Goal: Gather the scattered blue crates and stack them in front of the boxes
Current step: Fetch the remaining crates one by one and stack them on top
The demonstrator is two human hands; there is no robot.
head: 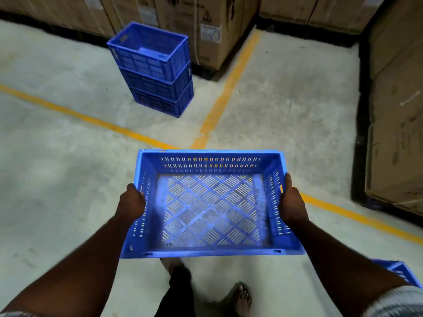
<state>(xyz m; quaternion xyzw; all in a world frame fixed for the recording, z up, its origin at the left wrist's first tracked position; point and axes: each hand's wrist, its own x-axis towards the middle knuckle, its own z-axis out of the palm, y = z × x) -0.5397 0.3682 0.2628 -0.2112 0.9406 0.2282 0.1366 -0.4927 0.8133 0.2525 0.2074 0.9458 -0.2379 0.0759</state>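
The person carried one blue crate (212,202) level and open side up, well short of the stack (155,72) and on its near side. The left grip (131,202) was closed on the crate's left end wall and the right grip (293,202) on its right end wall, each beside a handle slot. Holding both short ends likely kept the load balanced and square, ready to be lowered straight onto the stack. The carried crate was empty, and the pale floor (57,179) showed through its slotted base. The stack was three blue crates, one on another, their walls roughly in line, which probably lets a fourth seat on the top rim. Its top crate looked empty apart from a lighter patch on its base that I could not identify, and the insides of the two lower crates were hidden. The cardboard boxes (219,30) stood just behind the stack, so it already sat where the task wants the crates gathered. A yellow line (226,88) ran past the right side of the stack, and another crossed the floor between the stack and the carried crate. The corner of a further blue crate (400,271) showed far from the stack, behind the person's right arm, its contents out of sight and, I judge, not yet collected.
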